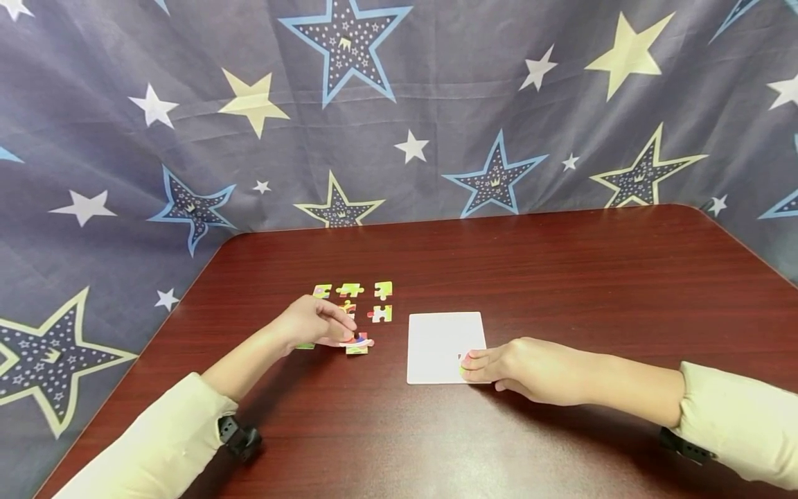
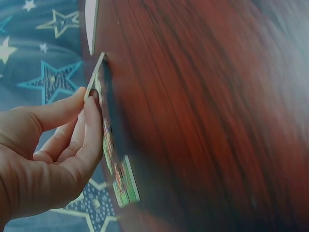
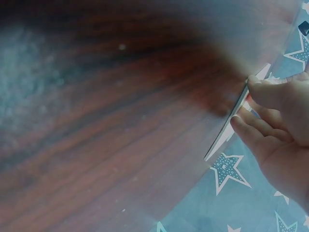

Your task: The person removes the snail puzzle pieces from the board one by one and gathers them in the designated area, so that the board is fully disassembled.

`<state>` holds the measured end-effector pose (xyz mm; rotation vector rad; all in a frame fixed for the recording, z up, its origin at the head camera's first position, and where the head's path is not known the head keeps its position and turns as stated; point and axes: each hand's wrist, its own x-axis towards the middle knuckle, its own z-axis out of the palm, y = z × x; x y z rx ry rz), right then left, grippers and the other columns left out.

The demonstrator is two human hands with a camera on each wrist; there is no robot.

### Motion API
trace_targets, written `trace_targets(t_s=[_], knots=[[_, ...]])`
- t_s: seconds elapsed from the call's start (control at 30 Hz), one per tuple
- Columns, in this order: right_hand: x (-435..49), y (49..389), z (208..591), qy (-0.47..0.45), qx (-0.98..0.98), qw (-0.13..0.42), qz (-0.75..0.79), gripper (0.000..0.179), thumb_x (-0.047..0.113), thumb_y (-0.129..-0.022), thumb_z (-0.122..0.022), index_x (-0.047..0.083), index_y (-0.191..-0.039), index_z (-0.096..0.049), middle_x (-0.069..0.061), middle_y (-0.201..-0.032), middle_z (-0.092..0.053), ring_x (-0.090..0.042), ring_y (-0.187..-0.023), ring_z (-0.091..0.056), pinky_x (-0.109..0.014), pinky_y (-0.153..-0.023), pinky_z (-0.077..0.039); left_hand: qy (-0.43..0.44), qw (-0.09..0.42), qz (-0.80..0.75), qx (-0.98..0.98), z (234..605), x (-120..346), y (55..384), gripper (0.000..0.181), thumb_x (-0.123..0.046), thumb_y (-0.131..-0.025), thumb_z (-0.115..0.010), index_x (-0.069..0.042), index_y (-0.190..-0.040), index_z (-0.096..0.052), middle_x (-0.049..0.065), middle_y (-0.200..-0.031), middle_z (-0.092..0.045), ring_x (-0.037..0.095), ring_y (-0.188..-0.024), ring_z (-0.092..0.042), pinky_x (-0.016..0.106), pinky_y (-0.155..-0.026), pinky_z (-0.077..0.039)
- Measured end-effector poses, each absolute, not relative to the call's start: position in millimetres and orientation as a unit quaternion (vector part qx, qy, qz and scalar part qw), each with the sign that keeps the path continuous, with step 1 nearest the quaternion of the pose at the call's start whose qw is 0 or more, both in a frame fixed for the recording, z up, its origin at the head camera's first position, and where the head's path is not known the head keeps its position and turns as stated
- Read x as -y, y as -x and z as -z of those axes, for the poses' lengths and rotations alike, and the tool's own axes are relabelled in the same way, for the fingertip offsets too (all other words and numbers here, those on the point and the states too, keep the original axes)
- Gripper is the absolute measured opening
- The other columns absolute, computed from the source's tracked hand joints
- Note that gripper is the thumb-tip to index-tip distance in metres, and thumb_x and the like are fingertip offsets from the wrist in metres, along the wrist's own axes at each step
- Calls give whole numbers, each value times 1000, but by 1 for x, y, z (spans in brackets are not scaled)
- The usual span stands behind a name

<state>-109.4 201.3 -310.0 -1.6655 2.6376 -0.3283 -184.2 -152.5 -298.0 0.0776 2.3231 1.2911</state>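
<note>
My left hand (image 1: 314,322) pinches a colourful jigsaw puzzle piece (image 1: 357,340) between thumb and fingers, just over another piece (image 1: 357,350) on the table. In the left wrist view, the held piece (image 2: 94,77) appears nearly edge-on, tilted. My right hand (image 1: 530,369) is at the lower right corner of a square white board (image 1: 439,346). Its fingertips hold a small puzzle piece (image 1: 463,365) at that corner, mostly hidden under the fingers. From the right wrist, the board (image 3: 222,140) shows edge-on beside the thumb and fingers.
Several loose puzzle pieces (image 1: 383,290) lie in rough rows on the brown table (image 1: 530,277), left of the board, some partly hidden by the left hand. A star-patterned cloth (image 1: 411,104) hangs behind the table. Dark straps (image 1: 240,438) sit at the wrists.
</note>
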Motion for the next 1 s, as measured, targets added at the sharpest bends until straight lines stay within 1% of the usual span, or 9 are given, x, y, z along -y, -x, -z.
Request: trace_targets(t_s=[0.17,0.33,0.4,0.47,0.53,0.6,0.67,0.8,1.0], knots=[[-201,110,310,528,-843,10,105,43,-1,-85,-66,11,-126,-64,-11,-130,-63,-23,-122,-60,-36,-94,-53,-37,193,-415,-888,298,163,187,20,-5,-81,-72,3,-99,-72,8,-95,-75,7,-75,-70,26,-72,-57],[-200,110,310,526,-844,11,104,42,0,-84,-66,11,-125,-65,-11,-130,-63,-22,-122,-60,-36,-94,-53,-68,116,-317,-939,300,165,186,14,-13,-78,-77,-8,-91,-77,7,-93,-77,13,-86,-67,23,-69,-50],[-200,110,310,525,-844,12,103,43,0,-84,-66,11,-125,-65,-11,-130,-63,-22,-122,-60,-36,-94,-53,-82,85,-285,-951,300,163,183,11,-14,-76,-79,-10,-87,-78,5,-86,-77,14,-81,-65,24,-64,-46],[-200,110,310,525,-845,13,104,42,0,-84,-66,11,-125,-65,-11,-130,-63,-23,-122,-60,-36,-94,-53,-97,68,-273,-955,301,161,181,11,-14,-74,-81,-10,-83,-78,4,-79,-76,10,-71,-63,24,-61,-45],[-200,110,310,525,-844,13,105,42,0,-85,-66,11,-125,-65,-11,-130,-63,-23,-122,-60,-36,-94,-53,-109,61,-271,-954,302,159,177,10,-11,-72,-81,-9,-80,-77,4,-73,-75,6,-62,-60,24,-58,-44],[-200,110,311,526,-843,12,107,42,0,-85,-66,12,-125,-65,-11,-130,-63,-23,-122,-60,-36,-94,-53,-119,55,-266,-955,303,157,175,10,-10,-70,-82,-8,-78,-76,3,-70,-74,5,-58,-58,24,-57,-44],[-200,110,310,528,-842,9,108,42,0,-85,-66,12,-125,-65,-11,-129,-64,-23,-121,-60,-36,-94,-53,-123,48,-256,-958,303,156,173,8,-7,-71,-81,-8,-77,-76,3,-69,-73,4,-60,-57,23,-58,-44],[-200,110,311,534,-838,0,112,41,0,-85,-66,11,-124,-66,-11,-128,-65,-23,-120,-61,-36,-93,-53,-114,40,-247,-962,302,158,171,8,-4,-71,-80,-8,-78,-76,3,-71,-74,6,-62,-59,24,-58,-46],[-200,110,311,537,-836,-3,111,41,1,-85,-67,11,-124,-66,-11,-127,-65,-23,-120,-62,-36,-93,-54,-101,51,-258,-960,301,161,171,9,-4,-73,-79,-7,-81,-76,5,-72,-73,8,-63,-60,24,-58,-47]])
